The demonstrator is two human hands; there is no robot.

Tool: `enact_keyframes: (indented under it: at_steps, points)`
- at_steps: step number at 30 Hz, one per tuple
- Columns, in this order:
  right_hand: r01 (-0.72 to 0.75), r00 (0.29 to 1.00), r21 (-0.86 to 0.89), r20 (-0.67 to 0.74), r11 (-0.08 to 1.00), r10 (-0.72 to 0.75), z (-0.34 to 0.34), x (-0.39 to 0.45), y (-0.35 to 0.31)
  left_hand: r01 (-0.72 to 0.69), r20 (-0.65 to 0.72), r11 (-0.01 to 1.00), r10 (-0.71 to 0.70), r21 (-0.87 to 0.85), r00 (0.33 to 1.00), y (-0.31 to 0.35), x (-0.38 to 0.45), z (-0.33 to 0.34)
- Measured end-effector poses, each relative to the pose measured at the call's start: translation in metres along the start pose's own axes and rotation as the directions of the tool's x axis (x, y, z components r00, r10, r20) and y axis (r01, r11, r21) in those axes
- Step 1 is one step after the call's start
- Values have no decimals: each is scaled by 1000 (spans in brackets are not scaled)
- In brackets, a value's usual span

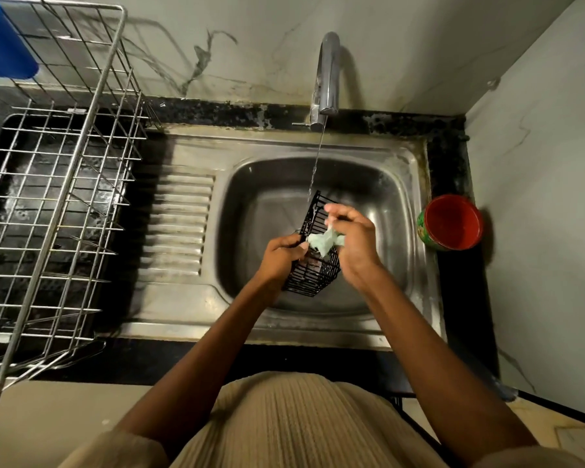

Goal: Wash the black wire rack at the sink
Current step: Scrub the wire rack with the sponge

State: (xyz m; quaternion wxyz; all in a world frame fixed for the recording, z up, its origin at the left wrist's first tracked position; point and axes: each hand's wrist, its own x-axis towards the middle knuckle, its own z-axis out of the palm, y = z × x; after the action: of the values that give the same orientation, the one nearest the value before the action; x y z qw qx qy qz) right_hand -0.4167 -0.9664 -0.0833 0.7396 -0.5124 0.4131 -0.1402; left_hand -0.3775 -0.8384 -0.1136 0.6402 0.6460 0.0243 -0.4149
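Note:
The black wire rack (313,276) is a small basket held tilted over the steel sink basin (382,197). My left hand (282,260) grips its left side. A pale green scrub cloth (325,241) is pressed against the rack's upper wires by my right hand (353,238), which is closed around it. A thin stream of water falls from the chrome tap (326,79) onto the rack's far top corner. Both hands hide the rack's middle.
A large steel wire dish drainer (65,184) stands on the black counter at the left, with a blue cup (4,45) at its far corner. A red cup (451,222) sits on the sink's right rim. The ribbed draining board (179,224) lies left of the basin.

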Motion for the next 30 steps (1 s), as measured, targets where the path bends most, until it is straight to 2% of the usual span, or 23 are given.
enact_keyframes:
  at_steps: [1,2,3,5,7,9,12,16,20,22,26,30]
  points:
    - [147,988,-197,65,969,-137,-1,-4,6,36,27,998,-35,-50,999,1,0,0]
    - [308,950,-400,171,863,-260,-4,-9,13,70,57,993,-65,-92,996,3,0,0]
    - [440,898,-560,293,702,-328,-7,-13,22,92,90,989,-82,-118,993,4,0,0]
    - [594,802,-699,478,397,-359,-12,-21,35,112,138,980,-90,-162,986,7,-2,-2]
    - [647,757,-706,548,289,-356,-16,-28,41,126,165,969,-91,-213,982,8,-3,-5]
    - [669,737,-692,568,272,-368,-23,-29,44,132,186,962,-88,-239,979,5,-2,-8]
    - [690,713,-633,512,352,-478,-34,-23,44,155,176,956,-113,-249,978,9,-3,-4]
    - [607,781,-616,348,502,-518,-43,-18,41,144,51,971,-137,-189,989,21,-3,9]
    - [524,821,-625,192,578,-538,-46,-19,34,111,-90,971,-132,-212,987,19,0,10]
    - [524,828,-656,242,544,-506,-39,-24,38,83,-104,986,-99,-145,990,16,-1,11]
    - [640,745,-704,469,308,-475,-27,-33,54,11,-29,999,-9,53,1000,17,-6,14]
    - [614,766,-728,457,305,-453,-25,-10,47,16,-8,991,-15,134,1000,19,-6,7]
